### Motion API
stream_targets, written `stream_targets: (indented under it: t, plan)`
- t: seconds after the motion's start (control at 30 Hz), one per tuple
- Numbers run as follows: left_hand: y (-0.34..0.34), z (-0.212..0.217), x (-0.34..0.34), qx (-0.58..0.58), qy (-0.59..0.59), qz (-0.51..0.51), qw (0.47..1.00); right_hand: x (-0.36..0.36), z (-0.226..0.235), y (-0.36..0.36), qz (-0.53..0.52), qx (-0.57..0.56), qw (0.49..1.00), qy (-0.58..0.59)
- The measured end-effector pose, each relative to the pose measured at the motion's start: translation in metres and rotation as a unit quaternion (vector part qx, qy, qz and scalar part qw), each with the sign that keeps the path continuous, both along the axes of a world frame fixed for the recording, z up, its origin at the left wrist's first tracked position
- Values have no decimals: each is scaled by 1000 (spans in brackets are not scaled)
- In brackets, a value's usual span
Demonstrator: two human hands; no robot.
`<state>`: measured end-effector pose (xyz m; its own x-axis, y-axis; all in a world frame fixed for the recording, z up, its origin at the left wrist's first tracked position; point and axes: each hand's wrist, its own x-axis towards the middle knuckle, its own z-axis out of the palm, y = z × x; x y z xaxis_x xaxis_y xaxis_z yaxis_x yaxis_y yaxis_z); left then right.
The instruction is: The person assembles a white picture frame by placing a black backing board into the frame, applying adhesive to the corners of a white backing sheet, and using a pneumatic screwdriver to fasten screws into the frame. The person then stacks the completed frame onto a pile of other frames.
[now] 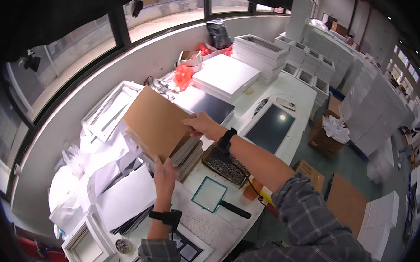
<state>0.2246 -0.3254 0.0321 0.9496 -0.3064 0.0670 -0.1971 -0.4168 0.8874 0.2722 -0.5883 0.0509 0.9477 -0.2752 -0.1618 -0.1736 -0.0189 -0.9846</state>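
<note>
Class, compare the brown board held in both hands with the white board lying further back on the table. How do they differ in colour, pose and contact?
The brown board is tan, the white board white. The brown board is tilted, gripped by the left hand and right hand; the white board lies flat, untouched. Both are flat and rectangular.

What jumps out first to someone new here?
The brown board at centre, tilted and gripped by both hands: left hand at its lower edge, right hand at its right edge, above a stack of panels. Next, the white frames piled at upper right, and the teal-rimmed tool on the table below.
</note>
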Motion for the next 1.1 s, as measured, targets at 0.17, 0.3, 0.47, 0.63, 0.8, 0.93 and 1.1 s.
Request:
stream_targets:
  t: [0.17,0.3,0.47,0.63,0.8,0.93,1.1]
  plan:
    - [31,-11,-7,-3,-62,29,998,9,57,54,-32,-52,995,-79]
    - [54,-7,-35,-24,-40,22,999,-3,113,97,-36,-329,925,-184]
    - [69,-8,-59,-44,-4,5,999,11,101,103,-22,-497,821,-280]
    - [91,-2,-77,-67,14,-1,998,3,107,120,3,-503,817,-282]
    - [144,22,-99,-79,60,8,995,-30,136,133,-6,-480,830,-285]
    - [205,57,-149,-242,72,40,967,-83,162,150,30,-478,827,-295]
    - [321,60,-207,-279,36,185,942,-175,167,192,100,-433,830,-336]
